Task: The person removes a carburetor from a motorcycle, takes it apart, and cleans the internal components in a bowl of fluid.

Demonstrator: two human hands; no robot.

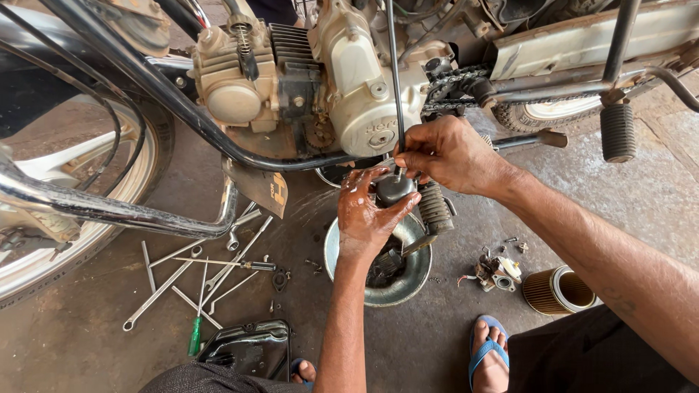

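Black knob point(394, 188) in two hands, left point(368, 215), right point(444, 154); one metal bowl point(408, 280)

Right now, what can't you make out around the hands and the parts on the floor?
- Head view: the black part is mostly covered by the left hand and the right hand; its shape and grip are unclear.
- The metal bowl: its contents are hidden by the left wrist.
- The small bolts by the carburettor: too small to count.
- The black cover: cut off by the bottom edge.
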